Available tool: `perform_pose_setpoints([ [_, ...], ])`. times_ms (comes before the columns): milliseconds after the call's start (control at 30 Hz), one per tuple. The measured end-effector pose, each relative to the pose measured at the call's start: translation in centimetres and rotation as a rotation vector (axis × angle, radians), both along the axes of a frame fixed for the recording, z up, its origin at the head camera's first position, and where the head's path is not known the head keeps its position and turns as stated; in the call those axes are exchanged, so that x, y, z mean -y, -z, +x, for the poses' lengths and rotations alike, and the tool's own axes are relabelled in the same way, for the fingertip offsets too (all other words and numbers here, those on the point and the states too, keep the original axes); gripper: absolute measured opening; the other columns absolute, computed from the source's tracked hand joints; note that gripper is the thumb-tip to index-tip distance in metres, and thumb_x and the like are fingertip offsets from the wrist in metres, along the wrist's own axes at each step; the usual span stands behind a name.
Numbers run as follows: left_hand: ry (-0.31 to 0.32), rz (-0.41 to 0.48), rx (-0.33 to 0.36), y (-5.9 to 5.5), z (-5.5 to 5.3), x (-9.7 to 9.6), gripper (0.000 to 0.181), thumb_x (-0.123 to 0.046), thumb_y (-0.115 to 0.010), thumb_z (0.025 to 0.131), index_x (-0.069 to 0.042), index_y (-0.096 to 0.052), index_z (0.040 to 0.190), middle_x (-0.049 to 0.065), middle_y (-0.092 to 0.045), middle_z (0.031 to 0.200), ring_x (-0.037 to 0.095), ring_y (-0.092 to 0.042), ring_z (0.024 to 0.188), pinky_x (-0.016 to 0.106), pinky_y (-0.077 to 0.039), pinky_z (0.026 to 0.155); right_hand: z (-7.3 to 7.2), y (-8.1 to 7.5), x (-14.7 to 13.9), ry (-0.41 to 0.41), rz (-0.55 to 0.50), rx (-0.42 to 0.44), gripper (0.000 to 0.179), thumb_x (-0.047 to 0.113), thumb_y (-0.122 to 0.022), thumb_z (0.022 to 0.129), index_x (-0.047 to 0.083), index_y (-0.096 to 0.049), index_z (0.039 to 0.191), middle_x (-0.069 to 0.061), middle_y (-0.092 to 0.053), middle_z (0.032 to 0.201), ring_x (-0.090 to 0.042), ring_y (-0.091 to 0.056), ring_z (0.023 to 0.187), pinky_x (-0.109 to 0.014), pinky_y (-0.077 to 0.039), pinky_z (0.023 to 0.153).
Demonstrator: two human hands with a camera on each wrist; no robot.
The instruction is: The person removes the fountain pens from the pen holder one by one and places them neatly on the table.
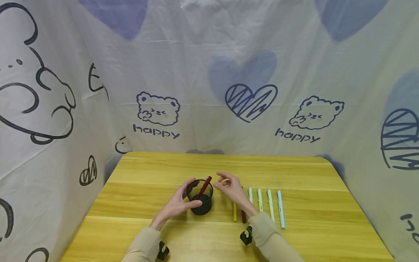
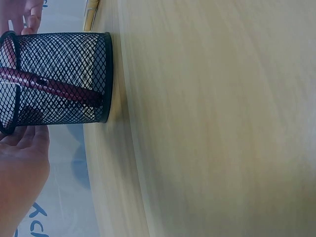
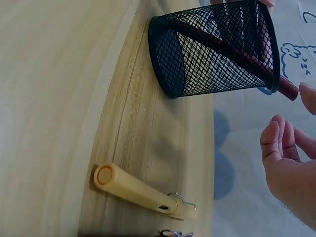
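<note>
A black wire-mesh pen holder (image 1: 201, 209) stands upright on the wooden table. My left hand (image 1: 176, 203) holds it from the left, thumb on the near side and fingers round the far side. Inside leans a dark red pen (image 1: 204, 188), its top poking out past the rim toward the right. In the right wrist view that pen's end (image 3: 288, 89) shows just outside the rim. Right of the holder hovers my right hand (image 1: 231, 187), fingers loosely bent, nothing between them, its thumb and fingertips a short way from the pen's end.
Right of the holder a yellow pen (image 1: 234, 213) and a second dark red pen (image 1: 243, 217) lie side by side, partly under my right hand and forearm. Three light green pens (image 1: 270, 203) and a light blue pen (image 1: 280, 210) continue the row. A printed cloth (image 1: 203, 134) hangs behind the table.
</note>
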State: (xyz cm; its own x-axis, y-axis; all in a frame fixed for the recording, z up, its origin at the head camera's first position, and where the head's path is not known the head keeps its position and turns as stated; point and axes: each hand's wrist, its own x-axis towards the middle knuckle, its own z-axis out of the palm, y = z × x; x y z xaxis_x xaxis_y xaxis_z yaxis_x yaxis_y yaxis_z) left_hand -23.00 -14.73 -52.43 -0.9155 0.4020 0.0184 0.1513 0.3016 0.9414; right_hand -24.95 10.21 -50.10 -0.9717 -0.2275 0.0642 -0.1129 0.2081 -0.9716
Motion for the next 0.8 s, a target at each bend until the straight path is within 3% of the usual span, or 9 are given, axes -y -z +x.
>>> perform_pose_setpoints([
  [267, 0.0, -0.008, 0.002, -0.1, 0.0, 0.0, 0.091, -0.029, -0.078, 0.089, -0.015, -0.025, 0.161, 0.013, -0.034, 0.164, 0.044, -0.03, 0.15, 0.068, -0.026, 0.119, -0.3, -0.3, 0.7, 0.018, 0.021, -0.003, 0.039, 0.011, -0.069, 0.096, 0.001, -0.062, 0.133, -0.015, -0.059, 0.101, -0.018, -0.056, 0.082, -0.022, -0.044, 0.066],
  [500, 0.013, 0.001, -0.011, 0.1, -0.1, 0.0, 0.09, -0.028, -0.078, 0.089, -0.014, -0.024, 0.161, 0.013, -0.036, 0.163, 0.042, -0.031, 0.15, 0.067, -0.027, 0.119, -1.0, 0.5, 0.8, -0.011, 0.067, -0.032, 0.034, 0.014, -0.068, 0.097, 0.0, -0.066, 0.128, -0.012, -0.06, 0.098, -0.014, -0.057, 0.081, -0.022, -0.047, 0.069],
  [800, 0.023, 0.02, -0.016, -0.1, -0.1, 0.0, 0.091, -0.028, -0.078, 0.089, -0.012, -0.024, 0.161, 0.015, -0.037, 0.162, 0.041, -0.031, 0.15, 0.067, -0.026, 0.119, -1.2, 0.0, 1.6, -0.045, 0.102, -0.061, 0.036, 0.016, -0.069, 0.096, -0.002, -0.066, 0.127, -0.015, -0.062, 0.098, -0.013, -0.057, 0.079, -0.022, -0.046, 0.066],
])
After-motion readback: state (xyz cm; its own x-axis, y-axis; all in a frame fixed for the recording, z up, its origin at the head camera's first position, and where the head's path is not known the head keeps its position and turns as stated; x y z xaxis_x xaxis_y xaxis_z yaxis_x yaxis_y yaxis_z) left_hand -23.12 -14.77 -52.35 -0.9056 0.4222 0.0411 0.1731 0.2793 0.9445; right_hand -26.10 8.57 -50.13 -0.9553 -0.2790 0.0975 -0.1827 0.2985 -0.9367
